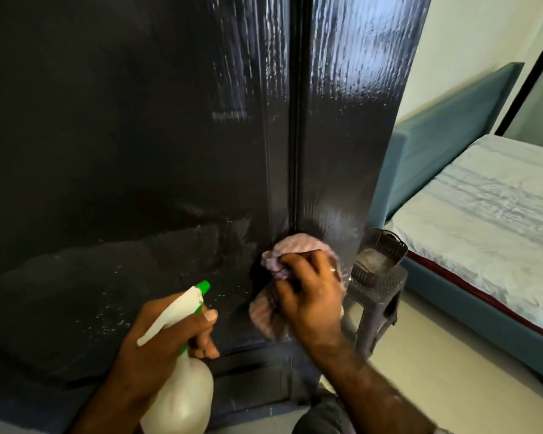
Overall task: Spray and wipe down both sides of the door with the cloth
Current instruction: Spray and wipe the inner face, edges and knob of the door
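A dark glossy door (170, 136) fills most of the view, with wet streaks near its top and spray droplets low down. My right hand (310, 296) grips a crumpled pink cloth (295, 249) and presses it on the door's lower part, near a vertical groove. My left hand (170, 336) holds a white spray bottle (182, 399) by its neck. The bottle's green nozzle (205, 287) points at the door.
A dark plastic stool (379, 296) with a small basket (382, 255) on it stands just right of the door's edge. A bed (483, 214) with a pale sheet and teal frame lies at the right. Light floor (436, 371) runs between them.
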A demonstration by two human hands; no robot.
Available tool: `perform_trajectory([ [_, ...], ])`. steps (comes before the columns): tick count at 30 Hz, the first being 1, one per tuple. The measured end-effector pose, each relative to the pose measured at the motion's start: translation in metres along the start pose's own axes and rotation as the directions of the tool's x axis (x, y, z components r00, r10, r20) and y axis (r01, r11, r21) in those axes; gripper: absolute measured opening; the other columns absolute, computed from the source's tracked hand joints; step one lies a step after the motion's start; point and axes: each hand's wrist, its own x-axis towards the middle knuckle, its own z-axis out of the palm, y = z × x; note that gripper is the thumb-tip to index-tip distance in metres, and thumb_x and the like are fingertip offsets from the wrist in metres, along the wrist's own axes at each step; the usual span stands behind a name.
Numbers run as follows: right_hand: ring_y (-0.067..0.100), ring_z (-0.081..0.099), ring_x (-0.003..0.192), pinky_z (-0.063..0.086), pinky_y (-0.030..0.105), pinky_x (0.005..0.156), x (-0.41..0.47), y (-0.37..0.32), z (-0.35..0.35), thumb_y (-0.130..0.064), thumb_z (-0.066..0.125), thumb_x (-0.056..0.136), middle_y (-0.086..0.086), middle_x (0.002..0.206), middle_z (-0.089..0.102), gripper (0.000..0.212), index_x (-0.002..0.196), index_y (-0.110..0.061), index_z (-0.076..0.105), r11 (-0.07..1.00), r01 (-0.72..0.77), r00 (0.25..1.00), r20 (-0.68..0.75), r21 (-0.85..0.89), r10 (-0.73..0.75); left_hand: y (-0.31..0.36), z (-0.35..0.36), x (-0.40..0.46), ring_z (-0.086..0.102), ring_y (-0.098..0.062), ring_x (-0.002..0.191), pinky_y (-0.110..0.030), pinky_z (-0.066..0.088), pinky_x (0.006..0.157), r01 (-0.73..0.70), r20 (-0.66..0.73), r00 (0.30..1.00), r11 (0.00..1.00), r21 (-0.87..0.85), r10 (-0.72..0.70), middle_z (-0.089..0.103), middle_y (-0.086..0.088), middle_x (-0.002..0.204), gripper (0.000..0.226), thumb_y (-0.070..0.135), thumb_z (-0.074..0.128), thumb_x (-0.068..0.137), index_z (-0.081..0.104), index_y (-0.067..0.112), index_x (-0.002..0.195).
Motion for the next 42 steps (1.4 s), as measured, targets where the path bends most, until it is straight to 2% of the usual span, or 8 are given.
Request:
perform_trajectory([
  [5, 0.013, 0.062, 0.102, 0.049, 0.017, 0.091, 0.044, -0.037, -0.011, -0.017, 0.074, 0.093, 0.011, 0.112, 0.064, 0.031, 0.122, -0.008, 0.079, 0.987, 0.127, 0.971, -0.216, 0.098, -0.103, 0.003, -0.013, 0.0, 0.063, -0.042, 0.058, -0.047, 0.051, 0.067, -0.043, -0.072, 0.997, 0.999, -0.011, 0.042, 0.061, -0.027, 0.059, 0.027, 0.017, 0.081, 0.082, 0.068, 0.002, 0.063],
  [8, 0.025, 0.063, 0.104, 0.052, 0.027, 0.091, 0.043, -0.043, 0.009, -0.014, 0.073, 0.093, 0.014, 0.118, 0.057, 0.038, 0.131, -0.015, 0.072, 0.986, 0.151, 0.956, -0.263, 0.071, -0.127, 0.01, -0.013, 0.009, 0.064, -0.043, 0.057, -0.043, 0.051, 0.062, -0.07, -0.073, 0.995, 0.997, -0.036, 0.067, 0.06, -0.031, 0.06, 0.026, 0.021, 0.072, 0.082, 0.066, -0.001, 0.068],
  [15, 0.043, 0.075, 0.098, 0.063, 0.05, 0.087, 0.032, -0.026, 0.027, -0.022, 0.044, 0.107, 0.023, 0.126, 0.074, 0.049, 0.156, -0.023, 0.046, 0.814, 0.56, 0.828, 0.061, -0.153, -0.558, 0.013, -0.038, 0.016, 0.065, -0.04, 0.058, -0.045, 0.051, 0.066, -0.068, -0.16, 0.985, 0.997, -0.044, 0.06, 0.059, -0.034, 0.062, 0.033, 0.025, 0.077, 0.084, 0.067, 0.003, 0.061],
  [18, 0.04, 0.061, 0.119, 0.051, 0.053, 0.097, 0.066, -0.069, 0.054, -0.019, 0.054, 0.104, 0.02, 0.139, 0.069, 0.06, 0.162, -0.012, 0.041, 0.702, 0.678, 0.722, 0.017, -0.218, -0.692, 0.011, -0.049, 0.011, 0.064, -0.038, 0.057, -0.051, 0.051, 0.069, -0.065, -0.231, 0.972, 0.996, -0.064, 0.048, 0.059, -0.034, 0.062, 0.039, 0.025, 0.083, 0.083, 0.064, -0.002, 0.061],
  [24, 0.038, 0.045, 0.152, 0.017, 0.055, 0.133, 0.032, -0.059, 0.087, -0.023, 0.062, 0.101, 0.017, 0.164, 0.048, 0.059, 0.157, -0.006, 0.051, 0.537, 0.844, 0.503, 0.369, -0.012, -0.782, 0.017, -0.08, -0.015, 0.062, -0.036, 0.054, -0.054, 0.048, 0.071, -0.067, -0.389, 0.921, 0.986, -0.152, 0.002, 0.057, -0.026, 0.058, 0.033, 0.023, 0.086, 0.076, 0.067, 0.001, 0.061],
  [32, 0.048, 0.033, 0.156, 0.002, 0.063, 0.131, 0.081, -0.154, 0.116, -0.021, 0.058, 0.103, 0.025, 0.164, 0.043, 0.06, 0.16, -0.008, 0.046, 0.607, 0.783, 0.622, 0.171, -0.135, -0.764, 0.021, -0.117, -0.043, 0.067, -0.029, 0.056, -0.065, 0.058, 0.081, -0.069, -0.568, 0.823, 0.993, -0.094, 0.003, 0.063, -0.023, 0.063, 0.031, 0.014, 0.072, 0.095, 0.07, 0.007, 0.064],
  [38, 0.04, 0.042, 0.152, 0.0, 0.054, 0.135, 0.032, -0.134, 0.143, -0.031, 0.06, 0.099, 0.014, 0.16, 0.052, 0.058, 0.153, -0.011, 0.056, 0.294, 0.956, 0.237, 0.54, 0.019, -0.808, 0.016, -0.138, -0.065, 0.07, -0.036, 0.065, -0.059, 0.063, 0.081, -0.042, -0.633, 0.774, 0.995, -0.085, -0.021, 0.069, -0.022, 0.068, 0.027, 0.025, 0.075, 0.095, 0.072, 0.004, 0.08],
  [42, 0.032, 0.034, 0.159, 0.017, 0.054, 0.133, 0.055, -0.108, 0.101, -0.022, 0.046, 0.108, 0.006, 0.173, 0.035, 0.045, 0.149, -0.008, 0.059, 0.409, 0.91, 0.358, 0.38, 0.061, -0.853, 0.007, -0.161, -0.09, 0.065, -0.035, 0.059, -0.056, 0.059, 0.077, -0.116, -0.647, 0.762, 0.984, -0.138, -0.001, 0.063, -0.023, 0.063, 0.039, 0.042, 0.081, 0.078, 0.07, 0.006, 0.067],
])
